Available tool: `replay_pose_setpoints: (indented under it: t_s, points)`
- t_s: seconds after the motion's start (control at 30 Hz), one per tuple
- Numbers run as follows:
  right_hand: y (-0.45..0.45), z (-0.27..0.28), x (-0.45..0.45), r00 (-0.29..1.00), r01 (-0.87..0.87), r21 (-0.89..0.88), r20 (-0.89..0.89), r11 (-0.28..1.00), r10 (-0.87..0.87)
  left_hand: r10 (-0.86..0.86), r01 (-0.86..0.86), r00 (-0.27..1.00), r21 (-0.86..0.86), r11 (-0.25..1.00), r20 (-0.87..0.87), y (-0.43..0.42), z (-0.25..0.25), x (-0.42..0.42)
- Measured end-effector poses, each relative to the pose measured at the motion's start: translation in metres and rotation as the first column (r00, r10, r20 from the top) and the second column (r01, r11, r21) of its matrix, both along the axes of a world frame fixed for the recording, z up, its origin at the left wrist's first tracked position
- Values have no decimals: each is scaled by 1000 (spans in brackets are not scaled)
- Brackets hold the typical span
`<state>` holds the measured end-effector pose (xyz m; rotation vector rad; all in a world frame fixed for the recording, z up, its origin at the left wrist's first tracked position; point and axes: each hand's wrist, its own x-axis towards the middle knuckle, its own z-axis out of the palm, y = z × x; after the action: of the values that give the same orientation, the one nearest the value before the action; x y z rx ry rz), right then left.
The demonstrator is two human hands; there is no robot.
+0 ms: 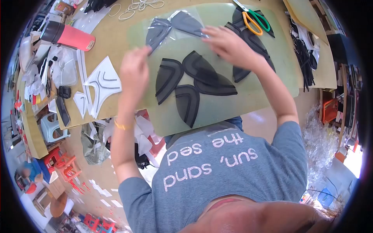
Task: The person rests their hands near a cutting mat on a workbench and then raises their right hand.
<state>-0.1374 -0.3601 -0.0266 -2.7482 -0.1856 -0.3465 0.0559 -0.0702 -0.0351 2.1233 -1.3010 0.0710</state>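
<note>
A clear plastic sheet [171, 34] lies at the far side of the green mat [163, 120], with two dark curved fabric pieces [187, 23] on or under it; I cannot tell which. My left hand [135, 70] is slightly blurred, its fingers closed at the sheet's lower left edge by a piece's tip. My right hand [225, 43] has its fingertips pinched at the sheet's right edge. Nearer my body, several sheer black cup-shaped pieces [187, 104] with dark curved bands lie partly overlapping on the mat.
Scissors [253, 23] with green and orange handles rest on more black pieces [254, 42] at right. White paper patterns [104, 82] and a pink bottle [74, 37] are at left. Black straps [303, 58] hang at the right; white cord [138, 7] lies at the back.
</note>
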Motion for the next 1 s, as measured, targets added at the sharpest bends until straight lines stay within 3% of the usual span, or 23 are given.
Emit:
replay_pose_setpoints:
  t_s: [0.03, 0.13, 0.23, 0.33, 0.37, 0.43, 0.47, 0.57, 0.67, 0.8, 0.9, 1.0]
  points:
    - [6, -2, -23, 1000, 20, -150, 6, 989, -19, -92, 91, 995, 12, 996, 38, 6, 3, -27]
    - [9, -11, -69, 979, 188, -341, -9, 921, -203, -268, 245, 953, 162, 956, 138, 18, 7, -108]
    - [-18, -17, -92, 951, 276, -401, -20, 873, -310, -385, 361, 921, 246, 899, 57, 31, 5, -128]
    - [-36, -21, -99, 919, 380, -509, 109, 773, -379, -494, 468, 869, 273, 840, 29, 42, 12, -117]
    - [-36, -21, -95, 903, 425, -531, 189, 733, -387, -476, 458, 879, 257, 851, 11, 43, 14, -115]
    - [-8, -7, -76, 937, 345, -368, 193, 864, -292, -442, 437, 897, 226, 871, -28, 43, 19, -111]
    - [9, -9, -68, 971, 215, -200, 147, 956, -188, -388, 371, 921, 219, 902, 41, 44, 13, -106]
    - [54, -17, -46, 993, -54, -109, 94, 993, 65, -249, 189, 958, 333, 924, 144, 38, 10, -92]
    - [52, -20, -31, 996, -23, -261, 78, 965, 45, -246, 192, 961, 342, 920, 123, 27, 5, -79]
    - [37, -18, -14, 997, -7, -223, 79, 975, 25, -228, 179, 965, 306, 935, 133, 11, 2, -66]
    - [38, -16, -10, 997, -19, -199, 65, 980, 33, -237, 221, 971, 239, 946, 39, 19, 4, -58]
    - [39, -19, -9, 997, -34, -203, 57, 979, 46, -101, 72, 985, 195, 978, 143, 52, 5, -20]
